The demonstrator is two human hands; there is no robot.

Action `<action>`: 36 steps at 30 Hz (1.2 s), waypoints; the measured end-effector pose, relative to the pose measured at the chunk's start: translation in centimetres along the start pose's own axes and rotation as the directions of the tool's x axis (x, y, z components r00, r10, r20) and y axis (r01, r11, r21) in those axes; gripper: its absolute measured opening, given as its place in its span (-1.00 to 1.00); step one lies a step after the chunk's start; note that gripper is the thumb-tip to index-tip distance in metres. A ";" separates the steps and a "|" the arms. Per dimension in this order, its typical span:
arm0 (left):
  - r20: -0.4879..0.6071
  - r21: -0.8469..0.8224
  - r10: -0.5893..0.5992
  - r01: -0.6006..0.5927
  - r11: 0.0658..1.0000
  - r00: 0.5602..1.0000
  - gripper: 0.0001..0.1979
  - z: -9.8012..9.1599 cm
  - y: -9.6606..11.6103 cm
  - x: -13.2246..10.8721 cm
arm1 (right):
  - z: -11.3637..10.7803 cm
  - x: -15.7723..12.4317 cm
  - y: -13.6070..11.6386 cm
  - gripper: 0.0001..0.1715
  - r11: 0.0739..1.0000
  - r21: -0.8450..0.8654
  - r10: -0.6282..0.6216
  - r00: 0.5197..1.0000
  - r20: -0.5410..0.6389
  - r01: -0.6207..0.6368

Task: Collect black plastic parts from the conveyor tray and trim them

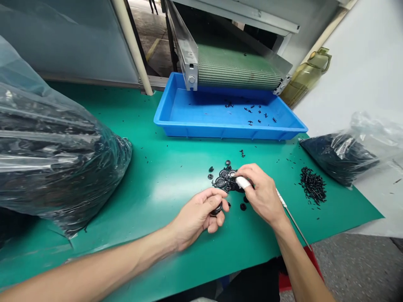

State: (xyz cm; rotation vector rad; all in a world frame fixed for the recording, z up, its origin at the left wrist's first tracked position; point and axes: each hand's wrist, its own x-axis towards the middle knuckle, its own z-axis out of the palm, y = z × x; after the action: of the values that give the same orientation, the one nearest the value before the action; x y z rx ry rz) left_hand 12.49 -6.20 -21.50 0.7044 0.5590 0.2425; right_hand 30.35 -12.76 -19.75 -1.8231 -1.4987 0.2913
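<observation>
My left hand (204, 209) is closed around a round black plastic part (216, 209), pinched between thumb and fingers above the green table mat (151, 226). Just right of it, my right hand (261, 191) reaches into a small pile of black ring-shaped parts (221, 181). White tape or a cover wraps its thumb (243, 183). The fingers of that hand are bent together at the pile's edge, and whatever is between them is hidden. A few small black discs (243, 206) lie loose around the pile.
A blue tray (201, 129) holding small black bits sits under the end of a green conveyor belt (236, 63). A big plastic bag (63, 163) stands left, a smaller bag (340, 155) right. Short black pins (312, 185) are heaped near a thin rod (297, 224). A yellowish jug (307, 77) leans behind.
</observation>
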 end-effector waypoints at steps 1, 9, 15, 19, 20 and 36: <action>-0.007 0.013 0.007 -0.007 1.000 1.000 -0.75 0.1 0.0 0.0 | 0.2 -0.6 -0.2 -0.76 0.996 0.062 0.065 0.998 -0.016 -0.064; -0.024 0.202 0.043 -0.037 0.979 0.999 -0.68 0.5 -0.5 -0.2 | 1.7 -4.1 -2.2 -0.59 0.961 0.232 0.114 0.981 0.158 -0.149; -0.003 0.301 0.054 -0.050 0.952 0.999 -0.68 0.5 -0.4 -0.1 | 0.6 -4.7 -2.3 -0.56 0.958 0.232 0.125 0.972 0.199 -0.171; 0.046 0.329 -0.017 0.001 0.944 0.999 -0.66 0.4 0.0 0.1 | 0.5 -5.2 -2.4 -0.53 0.949 0.270 0.132 0.983 0.131 -0.163; 0.060 0.343 -0.039 0.016 0.939 0.997 -0.63 0.4 0.1 0.1 | 0.5 -5.4 -2.5 -0.50 0.940 0.293 0.143 0.981 0.130 -0.176; 0.147 0.445 -0.027 -0.042 0.895 0.989 -0.50 0.0 -0.8 -0.6 | 2.1 -6.7 -3.8 -0.78 0.911 0.404 0.078 0.997 0.025 -0.082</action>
State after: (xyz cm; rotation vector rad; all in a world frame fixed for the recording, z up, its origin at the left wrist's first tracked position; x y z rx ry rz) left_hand 12.06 -7.02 -21.79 1.1637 0.4703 0.0630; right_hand 24.33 -17.96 -20.53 -1.5495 -1.2565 0.6036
